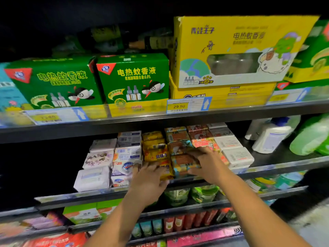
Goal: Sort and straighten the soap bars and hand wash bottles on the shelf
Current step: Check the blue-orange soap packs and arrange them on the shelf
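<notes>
Both hands are at the front of the middle shelf (267, 167), on the block of soap. The right hand (209, 164) has its fingers bent over the front orange-and-blue soap bar (183, 162) with the thumb against its near side, so we judge that it grips that bar. The left hand (148, 177) lies on the front of the yellow soap bars (154, 155), just beside at 9 o'clock. Its fingers rest on the wrapper, but blur keeps us from telling whether they clamp it or only press.

The soap stands in rows whose long axis runs from 6 to 12 o'clock, front to back, and the held bar sits a little skewed toward 11. The next move probably turns it into line with its row.

The white bottle (272, 138) lies at 2 o'clock from the right hand, well apart, tipped over toward 1 o'clock. A green pouch (309, 138) is beyond it at 3 o'clock. The right hand is nearer to both.

The upper shelf's edge cuts off the backs of the rows. The space at 9 o'clock past the white soap bars (96, 177) is too dark to read. The bottle's label and pump are blurred.
</notes>
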